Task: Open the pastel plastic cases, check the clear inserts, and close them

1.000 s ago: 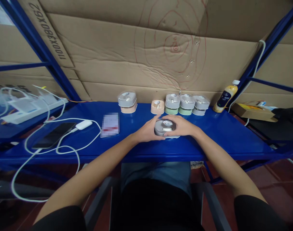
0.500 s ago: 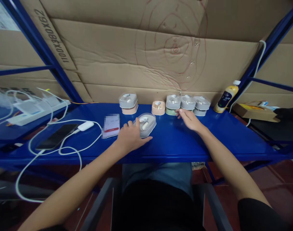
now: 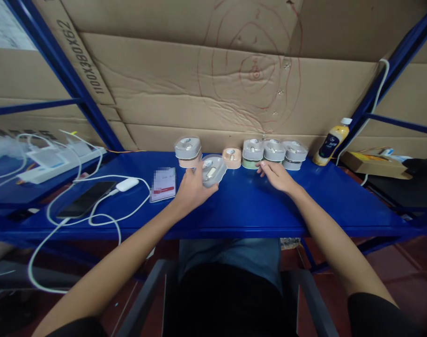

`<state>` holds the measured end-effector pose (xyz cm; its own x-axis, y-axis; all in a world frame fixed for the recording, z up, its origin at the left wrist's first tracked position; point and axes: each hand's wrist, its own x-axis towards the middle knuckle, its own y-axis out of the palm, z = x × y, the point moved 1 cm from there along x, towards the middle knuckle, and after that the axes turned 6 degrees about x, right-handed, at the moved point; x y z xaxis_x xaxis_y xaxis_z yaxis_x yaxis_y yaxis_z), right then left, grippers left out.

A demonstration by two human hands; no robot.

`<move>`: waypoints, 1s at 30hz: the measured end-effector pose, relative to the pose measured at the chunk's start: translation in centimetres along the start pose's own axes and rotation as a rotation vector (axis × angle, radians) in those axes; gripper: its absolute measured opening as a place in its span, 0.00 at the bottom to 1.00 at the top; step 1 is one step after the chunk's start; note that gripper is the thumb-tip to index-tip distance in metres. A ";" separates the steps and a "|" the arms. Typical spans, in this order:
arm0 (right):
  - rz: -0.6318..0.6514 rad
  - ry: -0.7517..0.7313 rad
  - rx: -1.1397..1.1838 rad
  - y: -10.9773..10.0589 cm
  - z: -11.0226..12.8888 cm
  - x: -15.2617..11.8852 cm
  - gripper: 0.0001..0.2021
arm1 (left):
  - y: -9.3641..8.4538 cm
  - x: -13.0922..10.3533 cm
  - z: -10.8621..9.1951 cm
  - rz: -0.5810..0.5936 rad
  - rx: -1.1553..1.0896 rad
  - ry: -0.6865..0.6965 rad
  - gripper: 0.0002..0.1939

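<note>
Centre of frame: my left hand point(image 3: 191, 191) gripped a grey box point(image 3: 216, 173) near the peach box point(image 3: 231, 160). Right hand point(image 3: 278, 177): apart, loosely curled, empty. Risk, my judgement: the 1-handed side grip could slip, or its rim could knock the peach box.

- Workshop-type workstation, maybe storage area; exact kind unclear
- Blue metal posts point(image 3: 59, 61), upper left and upper right, rack-like frame
- Cardboard sheets point(image 3: 157, 79) as back wall, box print "1100X380X62" upper left, red pen rings top centre
- Blue desk point(image 3: 305, 206) across middle
- White power strip point(image 3: 48, 173) with chargers, left
- Reddish tiled floor point(image 3: 129, 299), chair armrest point(image 3: 146, 295), bottom
</note>
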<state>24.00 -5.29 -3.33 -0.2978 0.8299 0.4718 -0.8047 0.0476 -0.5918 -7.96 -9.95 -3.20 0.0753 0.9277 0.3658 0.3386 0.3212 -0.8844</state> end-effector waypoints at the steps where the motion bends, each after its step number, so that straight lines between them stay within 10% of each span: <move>1: 0.000 -0.009 -0.004 0.0 0.0 0.0 0.37 | -0.3 0.7 -0.3 -0.027 -0.024 -0.014 0.47; 10: -0.030 -0.029 -0.032 -0.4 0.1 0.0 0.37 | 2.2 11.7 -7.1 -0.010 -0.047 -0.158 0.45; 16: -0.011 -0.023 -0.027 -0.3 0.1 0.0 0.37 | 4.6 13.9 -9.3 0.006 -0.010 -0.177 0.47; 23: -0.007 -0.036 -0.038 -0.3 -0.3 0.1 0.37 | 3.7 13.3 -9.0 0.060 -0.029 -0.133 0.62; 30: -0.003 -0.026 -0.032 -0.1 -0.2 0.0 0.36 | -0.9 13.1 -2.7 -0.141 0.165 -0.145 0.42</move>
<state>24.20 -5.15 -3.41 -0.3093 0.8151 0.4898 -0.7886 0.0679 -0.6111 -4.70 1.45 3.18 -0.1013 0.8854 0.4537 0.1781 0.4648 -0.8673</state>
